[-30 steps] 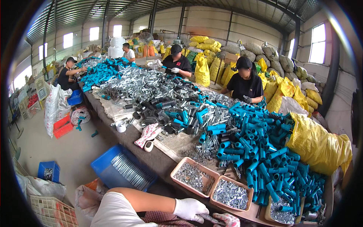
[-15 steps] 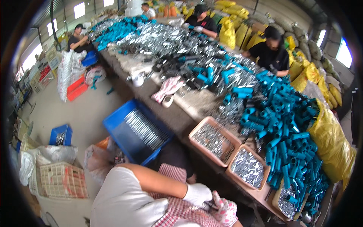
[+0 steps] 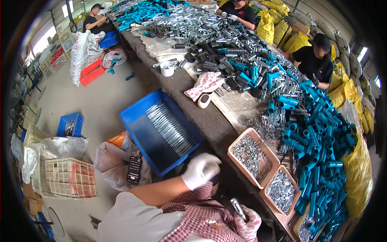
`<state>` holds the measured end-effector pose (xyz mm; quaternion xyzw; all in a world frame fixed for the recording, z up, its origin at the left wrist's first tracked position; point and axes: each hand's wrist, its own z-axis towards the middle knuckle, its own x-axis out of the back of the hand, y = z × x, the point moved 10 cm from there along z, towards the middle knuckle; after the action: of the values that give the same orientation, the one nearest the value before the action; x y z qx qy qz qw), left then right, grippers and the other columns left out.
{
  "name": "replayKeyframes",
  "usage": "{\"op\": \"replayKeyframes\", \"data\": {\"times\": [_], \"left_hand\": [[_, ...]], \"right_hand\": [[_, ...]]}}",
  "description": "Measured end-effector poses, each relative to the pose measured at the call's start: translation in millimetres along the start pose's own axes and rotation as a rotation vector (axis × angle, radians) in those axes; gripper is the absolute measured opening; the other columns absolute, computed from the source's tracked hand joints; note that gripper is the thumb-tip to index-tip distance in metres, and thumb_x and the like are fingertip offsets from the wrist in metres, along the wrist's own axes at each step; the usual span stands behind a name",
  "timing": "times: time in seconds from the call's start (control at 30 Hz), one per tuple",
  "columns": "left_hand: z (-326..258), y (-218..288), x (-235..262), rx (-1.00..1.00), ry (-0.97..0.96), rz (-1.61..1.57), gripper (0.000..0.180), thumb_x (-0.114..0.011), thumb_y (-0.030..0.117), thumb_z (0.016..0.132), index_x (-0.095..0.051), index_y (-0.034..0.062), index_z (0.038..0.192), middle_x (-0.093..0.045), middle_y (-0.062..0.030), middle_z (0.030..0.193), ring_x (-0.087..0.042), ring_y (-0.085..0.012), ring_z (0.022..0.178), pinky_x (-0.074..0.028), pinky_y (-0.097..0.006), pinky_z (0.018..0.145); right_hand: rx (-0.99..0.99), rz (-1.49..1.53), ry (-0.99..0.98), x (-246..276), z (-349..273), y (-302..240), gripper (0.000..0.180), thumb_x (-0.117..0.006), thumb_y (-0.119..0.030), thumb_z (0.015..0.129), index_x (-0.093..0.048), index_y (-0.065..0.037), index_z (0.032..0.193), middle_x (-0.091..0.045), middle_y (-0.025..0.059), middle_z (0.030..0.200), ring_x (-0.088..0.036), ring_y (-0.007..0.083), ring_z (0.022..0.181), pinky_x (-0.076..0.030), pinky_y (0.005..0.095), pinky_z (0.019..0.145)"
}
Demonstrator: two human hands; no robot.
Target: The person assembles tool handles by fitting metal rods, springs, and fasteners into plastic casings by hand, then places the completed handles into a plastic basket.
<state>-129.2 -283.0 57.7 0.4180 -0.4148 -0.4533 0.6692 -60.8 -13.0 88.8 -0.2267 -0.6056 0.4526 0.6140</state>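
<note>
with our pink-and-white-gloved right hand [image 3: 248, 225], we grip the shiny silver metal cylinder [image 3: 238, 208]; our white-gloved left hand [image 3: 201, 170], fingers curled, contents indeterminable, is near the blue rectangular plastic bin [image 3: 150, 139].

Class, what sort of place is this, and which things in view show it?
Most likely a factory workshop handling small parts: a long, dark grey-topped table bears heaps of teal tubular pieces and shiny silver metal parts, with bulging yellow sacks beyond it.
</note>
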Motion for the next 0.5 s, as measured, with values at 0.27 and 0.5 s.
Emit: {"op": "replayKeyframes", "data": {"times": [0.27,0.5], "left_hand": [[44,-259,208,0.385,0.522,0.826,0.03,-0.071,0.018,0.079,-0.065,0.0036,0.105,-0.061,-0.0217,0.106,-0.057,-0.0393,0.103,-0.046,-0.045,0.092],[129,-313,237,0.474,0.42,1.133,0.023,-0.058,0.015,0.086,-0.067,0.0063,0.105,-0.063,-0.0191,0.112,-0.06,-0.0337,0.106,-0.048,-0.042,0.094]], "right_hand": [[-0.355,0.321,-0.003,1,-3,31,0.028,-0.068,-0.001,0.084,-0.063,0.007,0.11,-0.063,0.003,0.088,-0.052,0.0057,0.067,-0.044,0.0189,0.059],[-0.409,0.3,0.015,-2,1,14,0.036,-0.07,-0.006,0.082,-0.062,0.007,0.114,-0.065,0.0061,0.094,-0.057,0.0096,0.077,-0.048,0.022,0.07]]}}
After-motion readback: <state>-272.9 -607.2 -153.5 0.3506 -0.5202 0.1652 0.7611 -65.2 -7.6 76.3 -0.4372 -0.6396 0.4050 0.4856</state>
